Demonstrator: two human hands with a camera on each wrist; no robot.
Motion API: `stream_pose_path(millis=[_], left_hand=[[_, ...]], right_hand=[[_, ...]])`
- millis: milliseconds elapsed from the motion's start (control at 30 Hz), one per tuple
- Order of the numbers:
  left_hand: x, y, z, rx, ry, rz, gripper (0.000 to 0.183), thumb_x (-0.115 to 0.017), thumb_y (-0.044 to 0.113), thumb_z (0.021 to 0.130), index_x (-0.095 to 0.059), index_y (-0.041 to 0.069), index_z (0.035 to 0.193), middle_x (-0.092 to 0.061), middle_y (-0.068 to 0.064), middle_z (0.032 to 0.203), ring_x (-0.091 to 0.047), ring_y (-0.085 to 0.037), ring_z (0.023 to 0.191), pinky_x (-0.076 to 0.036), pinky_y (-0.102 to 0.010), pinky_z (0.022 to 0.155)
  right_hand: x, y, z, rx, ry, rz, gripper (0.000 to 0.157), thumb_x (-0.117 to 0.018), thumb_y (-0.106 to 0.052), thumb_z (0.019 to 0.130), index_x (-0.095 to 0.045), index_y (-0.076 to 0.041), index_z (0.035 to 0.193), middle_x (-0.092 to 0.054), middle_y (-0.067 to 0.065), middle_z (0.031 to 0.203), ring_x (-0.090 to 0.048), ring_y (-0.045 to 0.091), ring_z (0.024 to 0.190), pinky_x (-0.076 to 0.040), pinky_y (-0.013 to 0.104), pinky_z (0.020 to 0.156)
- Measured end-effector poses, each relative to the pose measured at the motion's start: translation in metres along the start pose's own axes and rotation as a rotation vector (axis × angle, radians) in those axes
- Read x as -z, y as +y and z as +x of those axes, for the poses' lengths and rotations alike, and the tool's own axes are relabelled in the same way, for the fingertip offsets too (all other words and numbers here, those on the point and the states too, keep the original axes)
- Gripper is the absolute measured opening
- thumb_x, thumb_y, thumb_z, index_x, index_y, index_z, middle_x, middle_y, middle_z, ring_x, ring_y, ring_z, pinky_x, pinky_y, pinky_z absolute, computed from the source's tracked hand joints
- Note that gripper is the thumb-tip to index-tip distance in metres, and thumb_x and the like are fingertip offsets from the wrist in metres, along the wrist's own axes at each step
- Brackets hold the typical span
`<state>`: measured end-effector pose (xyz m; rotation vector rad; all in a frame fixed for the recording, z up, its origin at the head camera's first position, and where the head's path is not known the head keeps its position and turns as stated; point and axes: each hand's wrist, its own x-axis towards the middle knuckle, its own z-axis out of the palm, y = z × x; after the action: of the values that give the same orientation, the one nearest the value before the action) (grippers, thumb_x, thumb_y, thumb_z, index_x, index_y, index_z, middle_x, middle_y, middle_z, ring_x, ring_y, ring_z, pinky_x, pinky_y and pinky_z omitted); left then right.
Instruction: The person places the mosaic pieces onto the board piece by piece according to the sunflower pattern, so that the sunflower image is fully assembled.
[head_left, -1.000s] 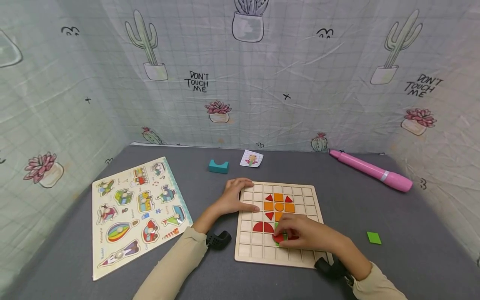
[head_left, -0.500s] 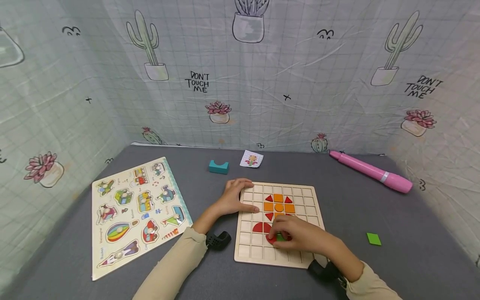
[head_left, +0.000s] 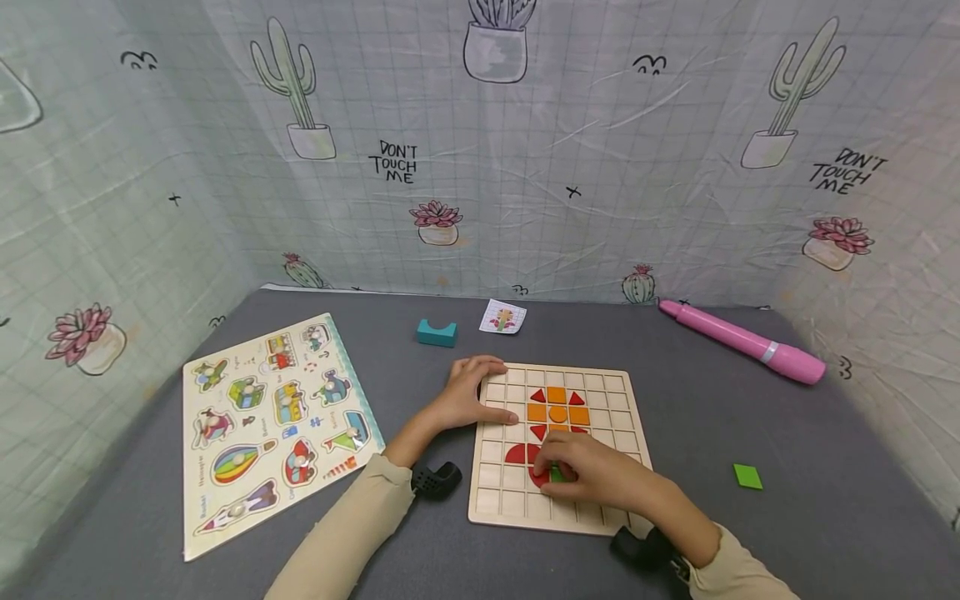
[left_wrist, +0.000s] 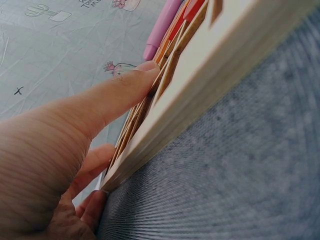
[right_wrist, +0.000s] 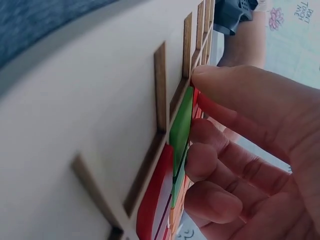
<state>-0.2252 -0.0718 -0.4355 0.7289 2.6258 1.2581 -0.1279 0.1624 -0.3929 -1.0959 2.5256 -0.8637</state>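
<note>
My right hand [head_left: 588, 471] pinches a red rounded piece [head_left: 536, 477] low over the wooden grid board [head_left: 498, 504], just left of a green piece [head_left: 557, 475]. In the right wrist view, thumb and forefinger close on its red edge [right_wrist: 195, 98], and another red piece [right_wrist: 154, 200] sits in the grid. Two red quarter-round pieces [head_left: 517, 454] lie right above the pinched one. My left hand [head_left: 462, 398] rests at the board's far left corner, thumb [left_wrist: 135, 82] straight on top and fingertips at the edge. Orange squares [head_left: 557, 395], an orange disc [head_left: 557, 414] and red triangles [head_left: 576, 399] fill cells farther up.
A picture puzzle board [head_left: 255, 500] lies at the left. Behind the grid board are a teal arched block [head_left: 437, 333] and a small pattern card [head_left: 502, 317]. To the right lie a loose green square [head_left: 747, 476] and a pink marker-shaped object [head_left: 742, 340].
My right hand has moved left across the grid board with the red piece, from over the green column to the cell beside it. The left hand stays in place.
</note>
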Motion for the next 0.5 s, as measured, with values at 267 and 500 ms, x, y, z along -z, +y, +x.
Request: stream_pose_path(millis=[267, 500], left_hand=[[0.0004, 0.0000, 0.0004, -0.007, 0.003, -0.001, 0.072, -0.088, 0.029, 0.071, -0.057, 0.006, 0.132, -0.044, -0.008, 0.144, -0.025, -0.031, 0.130, -0.028, -0.051, 0.104], [0.0007, -0.0003, -0.0002, -0.010, 0.003, -0.003, 0.072, -0.088, 0.028, 0.071, -0.056, 0.005, 0.132, -0.044, -0.009, 0.144, -0.025, -0.032, 0.130, -0.028, -0.051, 0.104]], right_hand=[[-0.0006, 0.0012, -0.0016, 0.036, 0.032, -0.004, 0.006, -0.072, -0.013, 0.089, -0.069, -0.015, 0.093, -0.057, -0.007, 0.089, -0.045, 0.001, 0.065, -0.042, 0.017, 0.061], [-0.0005, 0.0025, -0.0029, 0.053, 0.080, -0.032, 0.006, -0.070, -0.013, 0.090, -0.070, -0.013, 0.097, -0.057, -0.003, 0.098, -0.045, 0.001, 0.066, -0.041, 0.018, 0.063]])
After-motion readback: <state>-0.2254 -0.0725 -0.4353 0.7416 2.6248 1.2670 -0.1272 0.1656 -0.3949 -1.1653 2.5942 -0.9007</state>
